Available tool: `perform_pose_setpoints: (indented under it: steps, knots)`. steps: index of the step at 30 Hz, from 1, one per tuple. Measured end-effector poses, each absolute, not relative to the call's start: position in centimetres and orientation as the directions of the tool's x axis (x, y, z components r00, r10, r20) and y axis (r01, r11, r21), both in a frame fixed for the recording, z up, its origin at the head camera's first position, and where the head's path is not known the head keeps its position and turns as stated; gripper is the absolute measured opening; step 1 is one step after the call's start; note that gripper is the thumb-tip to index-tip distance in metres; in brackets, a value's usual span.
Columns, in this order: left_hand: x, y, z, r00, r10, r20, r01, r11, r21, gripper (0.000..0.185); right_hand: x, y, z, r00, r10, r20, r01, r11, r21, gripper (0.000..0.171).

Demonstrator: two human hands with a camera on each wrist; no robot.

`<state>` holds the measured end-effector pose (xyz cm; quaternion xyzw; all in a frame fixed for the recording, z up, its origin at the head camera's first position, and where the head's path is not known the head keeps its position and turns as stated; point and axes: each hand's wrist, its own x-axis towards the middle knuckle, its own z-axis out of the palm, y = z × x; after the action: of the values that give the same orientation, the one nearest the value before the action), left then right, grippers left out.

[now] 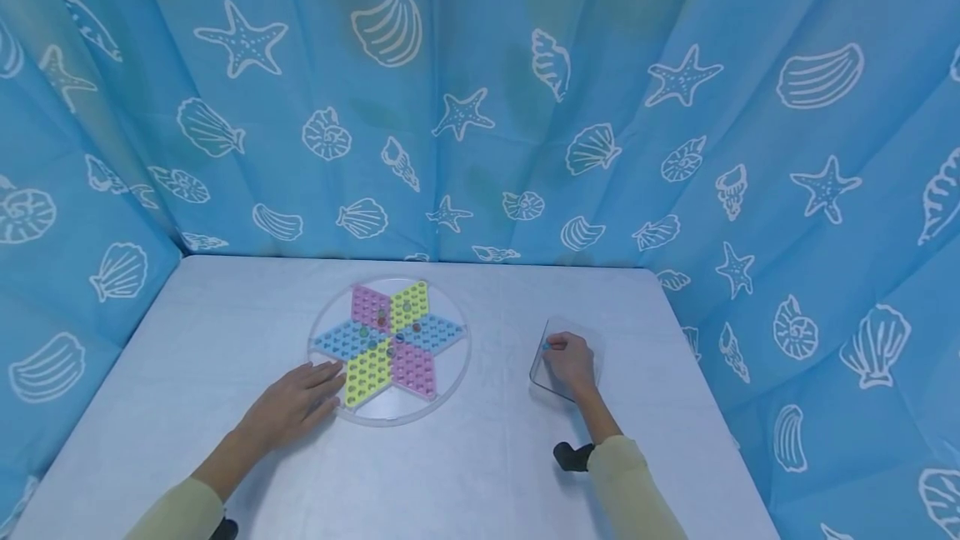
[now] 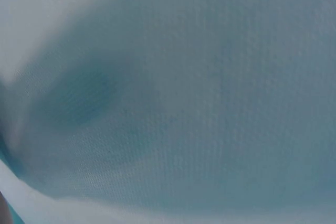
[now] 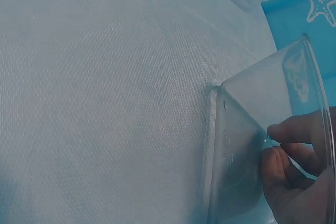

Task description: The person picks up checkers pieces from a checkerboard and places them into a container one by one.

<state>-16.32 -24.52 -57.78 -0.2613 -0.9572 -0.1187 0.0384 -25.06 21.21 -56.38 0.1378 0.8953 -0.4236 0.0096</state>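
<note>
My right hand is over a clear plastic box, its thumb and fingertips pinching a small blue marble. In the right wrist view, the fingers show inside the box's see-through wall, and only a glint of the marble shows between them. On the left, my left hand lies palm down with fingers extended, fingertips at the rim of a round Chinese checkers board. The board carries a pink, yellow and blue star of holes. Several marbles, among them a green marble and a red marble, sit near its middle.
A white cloth covers the table. Blue curtains with white shell and starfish prints stand along its back and sides. Only blurred, shadowed cloth fills the left wrist view.
</note>
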Motion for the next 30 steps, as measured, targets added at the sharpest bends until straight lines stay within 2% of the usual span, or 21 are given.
perform_pose_setpoints:
  steps: [24, 30]
  knots:
    - [-16.34, -24.45, -57.72, -0.870, 0.479, 0.118, 0.493, 0.848, 0.196, 0.044, -25.11, 21.47, -56.11, -0.959, 0.229, -0.167, 0.274, 0.596, -0.755, 0.028]
    - [-16.27, -24.43, -57.61, -0.873, 0.475, 0.111, 0.488, 0.850, 0.199, 0.044, -24.97, 21.64, -56.03, -0.968, 0.217, -0.125, 0.235, 0.618, -0.750, 0.030]
